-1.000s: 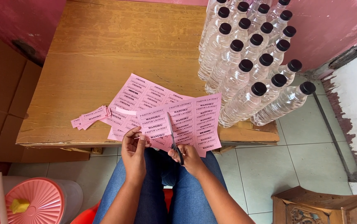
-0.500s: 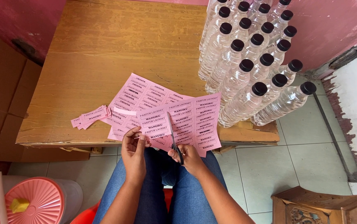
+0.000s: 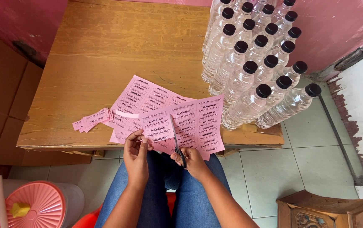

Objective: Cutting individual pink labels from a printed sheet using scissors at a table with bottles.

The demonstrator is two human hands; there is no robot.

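My left hand (image 3: 136,155) pinches the near edge of a pink sheet of printed labels (image 3: 158,126), held over the wooden table's front edge. Scissors (image 3: 176,141) are gripped in my right hand (image 3: 193,161), their blades lying in a cut that runs up the sheet. More pink label sheets (image 3: 202,126) lie flat on the table beneath and to the right. A small pile of cut pink label strips (image 3: 92,119) rests to the left of the sheets.
Several clear plastic bottles with black caps (image 3: 257,63) stand packed at the wooden table's (image 3: 105,55) right side. A pink-lidded container (image 3: 31,207) is on the floor at lower left, a carved wooden box (image 3: 329,211) at lower right. Cardboard (image 3: 0,97) leans at left.
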